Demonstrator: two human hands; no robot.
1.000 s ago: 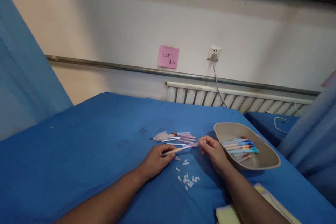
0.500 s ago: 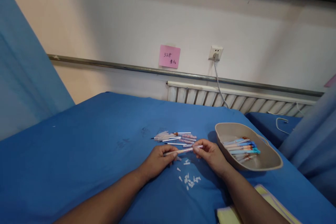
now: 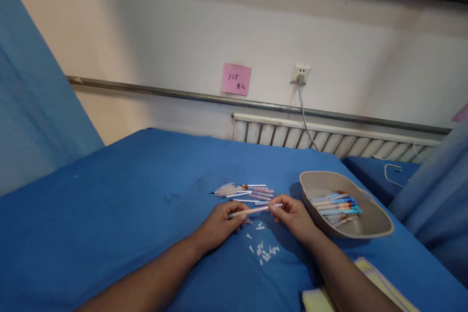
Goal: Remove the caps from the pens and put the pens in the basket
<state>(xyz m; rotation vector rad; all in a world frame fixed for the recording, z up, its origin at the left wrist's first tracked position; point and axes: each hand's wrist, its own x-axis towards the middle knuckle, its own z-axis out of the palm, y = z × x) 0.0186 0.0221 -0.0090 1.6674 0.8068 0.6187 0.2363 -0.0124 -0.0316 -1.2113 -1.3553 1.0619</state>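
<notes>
A slim pen [image 3: 256,210] with a pinkish barrel lies level between my two hands, above the blue cloth. My left hand [image 3: 224,224] is closed around its left end, and my right hand [image 3: 292,214] pinches its right end between thumb and fingers. Just beyond the hands is a pile of loose pen parts [image 3: 261,196]: pink patterned barrels, white refills with dark tips and pale clear pieces. Nearer to me, several small white cone-shaped pieces [image 3: 263,252] lie scattered on the cloth.
To the right stands a beige plastic basin [image 3: 373,226] holding several coloured pens [image 3: 336,207]. A yellow cloth [image 3: 380,282] lies under my right forearm. Behind the blue-covered surface [image 3: 146,170] are a radiator [image 3: 281,134] and a wall socket with a cable [image 3: 300,74]. Blue curtains [image 3: 32,87] hang at both sides.
Almost nothing differs. Both hands keep the same hold on the pen, which has shifted only very slightly.
</notes>
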